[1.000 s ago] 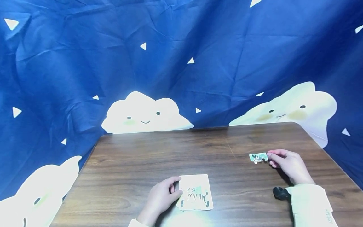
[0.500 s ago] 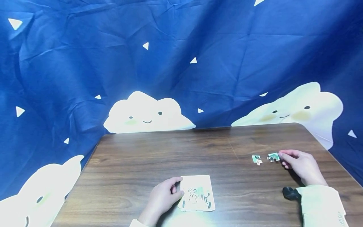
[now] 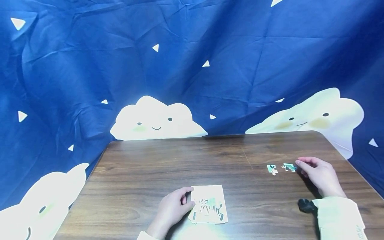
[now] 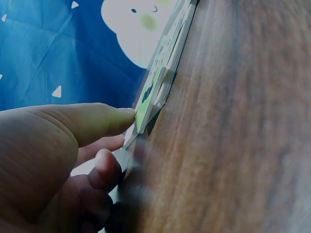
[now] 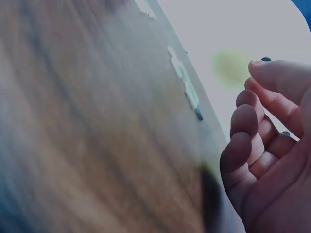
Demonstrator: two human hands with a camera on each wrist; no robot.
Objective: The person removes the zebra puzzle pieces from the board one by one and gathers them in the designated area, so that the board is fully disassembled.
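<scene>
The right hand (image 3: 319, 173) has just let go. A second ago it pinched a joined strip of puzzle at the right of the table (image 3: 168, 160); half a second ago that strip had become two, one piece (image 3: 289, 167) between the fingertips. Now that piece lies flat on the wood, just left of the fingertips and no longer pinched. The fingers are loosely curled and empty, as the wrist view also shows. I would judge that the pulling-apart of this pair is done and both halves are set down.

The other piece (image 3: 272, 169) lies a little further left, apart from the first.

The left hand (image 3: 172, 208) has not moved. Its thumb and fingers clamp the left edge of the puzzle board (image 3: 208, 204), near the front edge of the table, with the thumb on top.

Counted: two loose pieces, one board, two hands. Behind the table hangs a blue cloth (image 3: 192, 66) with three smiling clouds in view.
</scene>
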